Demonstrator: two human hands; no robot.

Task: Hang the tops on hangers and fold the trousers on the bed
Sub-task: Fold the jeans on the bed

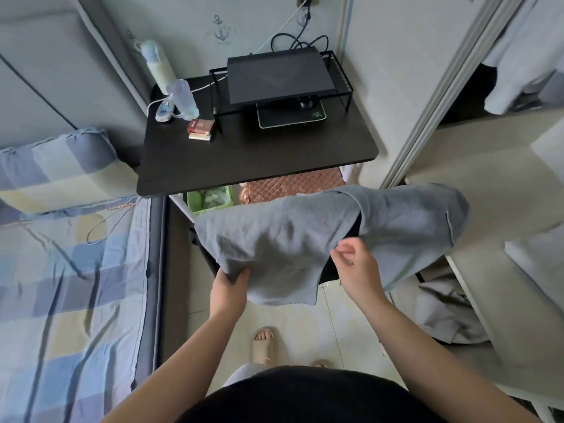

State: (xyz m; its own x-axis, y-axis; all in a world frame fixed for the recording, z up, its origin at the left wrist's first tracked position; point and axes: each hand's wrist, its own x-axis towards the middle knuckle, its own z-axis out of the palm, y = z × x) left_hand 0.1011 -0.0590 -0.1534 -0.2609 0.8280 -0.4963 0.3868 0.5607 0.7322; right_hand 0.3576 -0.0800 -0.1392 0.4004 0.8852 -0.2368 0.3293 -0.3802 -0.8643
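One rumpled grey top (276,238), outspread.

Left hand (231,280) and right hand (355,264) (arms extended) grip grey garment (274,233).

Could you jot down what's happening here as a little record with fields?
holding: grey garment, held up in the air
left hand: grips its lower edge
right hand: pinches fabric near the middle
bed: on the left, checked sheet, pillow
desk: ahead, laptop on rack, bottles
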